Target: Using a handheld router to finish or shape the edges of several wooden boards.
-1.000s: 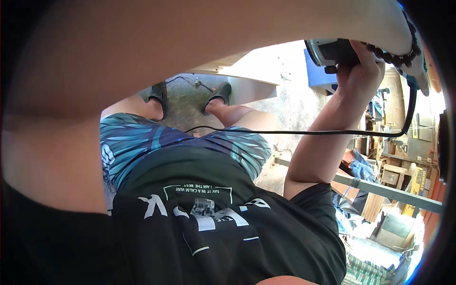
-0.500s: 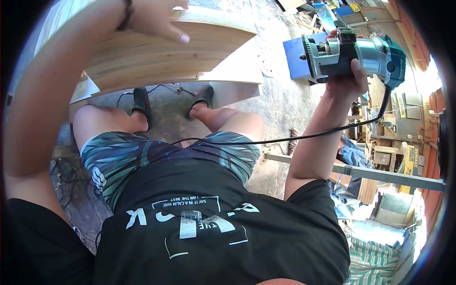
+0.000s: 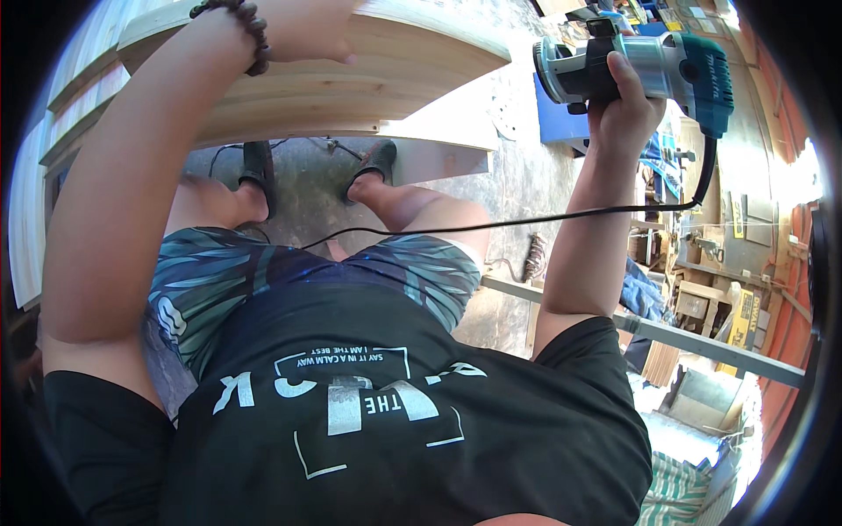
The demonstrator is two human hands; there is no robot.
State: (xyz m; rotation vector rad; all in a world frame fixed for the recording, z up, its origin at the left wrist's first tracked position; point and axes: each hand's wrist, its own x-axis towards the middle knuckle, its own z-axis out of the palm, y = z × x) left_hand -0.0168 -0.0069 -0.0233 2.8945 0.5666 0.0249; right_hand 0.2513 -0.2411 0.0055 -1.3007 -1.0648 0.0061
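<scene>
My right hand (image 3: 630,110) is raised at the right, its fingers wrapped round a trim router (image 3: 653,66) with a silver body, black base and teal motor cap. The router lies sideways, base toward the left. A black power cord (image 3: 526,221) runs from its cap down across my lap. At the top, my left hand (image 3: 303,31) is over a pale wooden panel (image 3: 368,88), thumb stretched out; the frame's edge cuts off most of its fingers. Whether this hand touches the panel I cannot tell. Nothing shows in it.
More pale boards (image 3: 83,96) extend at the left. Below the router is a blue box-like thing (image 3: 560,123). A grey metal bar (image 3: 702,337) crosses the right side, before shelves cluttered with tools and wood pieces. Cables lie on the concrete floor (image 3: 307,188) by my feet.
The router in my right hand has moved slightly up and left. My left forearm has shifted right, with the hand farther over the panel. The whole view has also shifted a little.
</scene>
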